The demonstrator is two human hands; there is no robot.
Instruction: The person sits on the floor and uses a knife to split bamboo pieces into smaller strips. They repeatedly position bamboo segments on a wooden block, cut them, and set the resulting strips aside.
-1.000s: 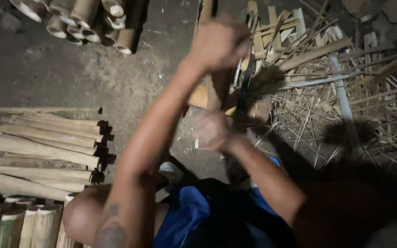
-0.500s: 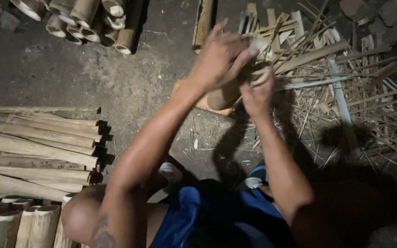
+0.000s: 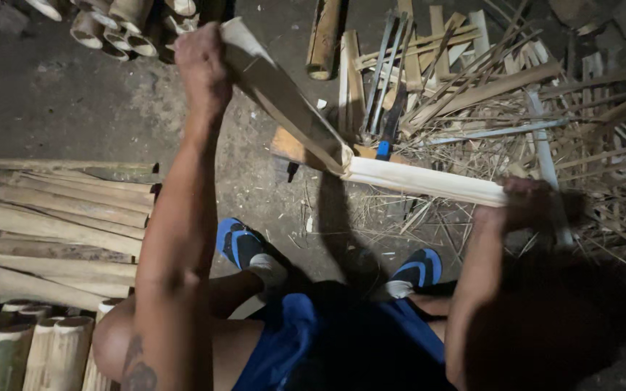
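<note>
Above ground, hands [image 3: 201, 65] [image 3: 523, 206] spread wide, gripping split bamboo halves [image 3: 342, 156].

The light is dim and seems to fall from above and in front of me, brightest on the split bamboo piece [image 3: 371, 163] I hold and on my left forearm [image 3: 175, 217]. The dirt floor [image 3: 59, 94] is murky and grainy. A dark shadow runs down from the bamboo toward my feet. My right hand [image 3: 527, 206] sits in gloom, slightly soft. The lower right corner is almost black, and the strip pile [image 3: 545, 108] fades at the edge.
</note>
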